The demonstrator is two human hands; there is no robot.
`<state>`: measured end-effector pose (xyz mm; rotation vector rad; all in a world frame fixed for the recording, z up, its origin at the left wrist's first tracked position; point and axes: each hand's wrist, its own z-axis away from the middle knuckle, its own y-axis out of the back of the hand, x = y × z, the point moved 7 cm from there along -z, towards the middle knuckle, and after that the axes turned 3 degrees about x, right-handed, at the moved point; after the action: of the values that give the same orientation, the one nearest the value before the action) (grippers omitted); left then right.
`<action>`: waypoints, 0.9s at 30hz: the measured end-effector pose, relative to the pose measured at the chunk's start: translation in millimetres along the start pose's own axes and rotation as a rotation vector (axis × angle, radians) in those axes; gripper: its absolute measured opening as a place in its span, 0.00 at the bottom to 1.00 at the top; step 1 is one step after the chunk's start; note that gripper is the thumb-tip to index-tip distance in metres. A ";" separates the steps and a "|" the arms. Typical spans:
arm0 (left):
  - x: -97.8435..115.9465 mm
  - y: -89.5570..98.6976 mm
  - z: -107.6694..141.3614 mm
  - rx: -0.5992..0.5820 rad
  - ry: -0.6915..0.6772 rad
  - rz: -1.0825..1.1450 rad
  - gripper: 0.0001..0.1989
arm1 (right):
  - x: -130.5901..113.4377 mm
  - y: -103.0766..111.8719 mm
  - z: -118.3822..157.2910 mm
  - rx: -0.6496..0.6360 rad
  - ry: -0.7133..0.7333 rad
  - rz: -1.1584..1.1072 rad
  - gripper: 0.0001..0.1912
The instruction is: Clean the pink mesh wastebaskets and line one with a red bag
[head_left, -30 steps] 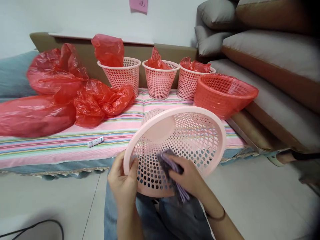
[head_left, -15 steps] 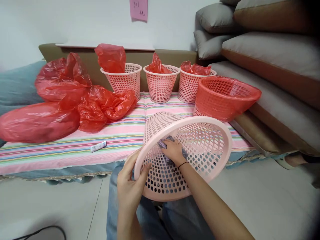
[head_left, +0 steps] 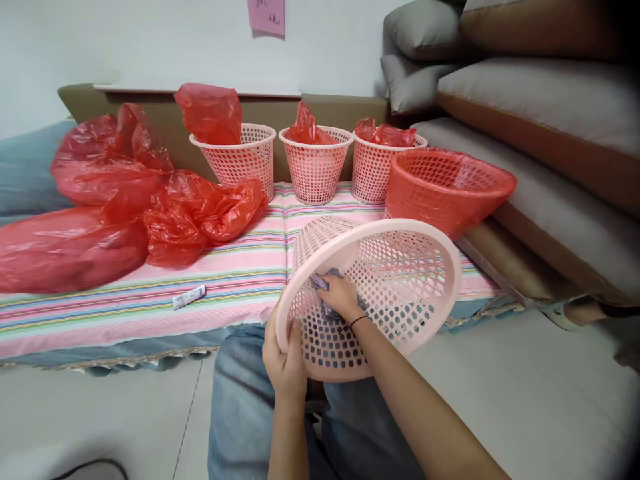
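Observation:
A pink plastic wastebasket (head_left: 385, 230) with a lattice wall lies tilted over my knees, its mouth facing me. My left hand (head_left: 285, 360) grips its rim at the lower left, thumb on the inner side. Deep inside the basket is my right hand (head_left: 341, 297), closed on a grey-purple cloth (head_left: 330, 312) that presses against the inner wall. A dark band circles the right wrist. Part of the cloth is hidden beneath the fingers.
Three pink baskets (head_left: 316, 167) with red bags stand along the back. Another basket (head_left: 445, 193), wrapped in a red bag, is at right. Red plastic bags (head_left: 100, 200) and a small white packet (head_left: 189, 297) lie on the striped mat (head_left: 240, 277). Grey cushions (head_left: 540, 107) are stacked at right.
The basket has turned slightly and risen a little. My left hand has shifted right along with the rim. My right hand stays inside with the cloth, and the view has moved slightly.

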<state>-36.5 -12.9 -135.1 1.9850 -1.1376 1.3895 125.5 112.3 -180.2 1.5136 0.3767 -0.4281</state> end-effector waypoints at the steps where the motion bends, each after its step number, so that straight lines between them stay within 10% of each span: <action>1: -2.2 2.9 0.5 0.037 0.011 -0.005 0.16 | -0.9 0.7 3.4 -0.012 0.022 -0.010 0.23; 16: -1.2 26.0 -10.8 0.120 0.049 0.022 0.19 | -16.3 34.6 181.5 -0.207 0.236 -0.340 0.38; 20: 2.9 22.5 -12.3 0.091 0.079 0.038 0.17 | -19.2 51.0 158.1 -0.139 0.273 -0.367 0.37; 27: 7.2 17.8 -8.3 0.009 0.073 0.044 0.17 | -32.1 52.9 38.2 0.062 0.250 -0.058 0.27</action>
<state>-54.7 -19.2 -126.8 1.9097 -1.1502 1.4791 122.7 75.8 -117.3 1.6248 0.6091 -0.2976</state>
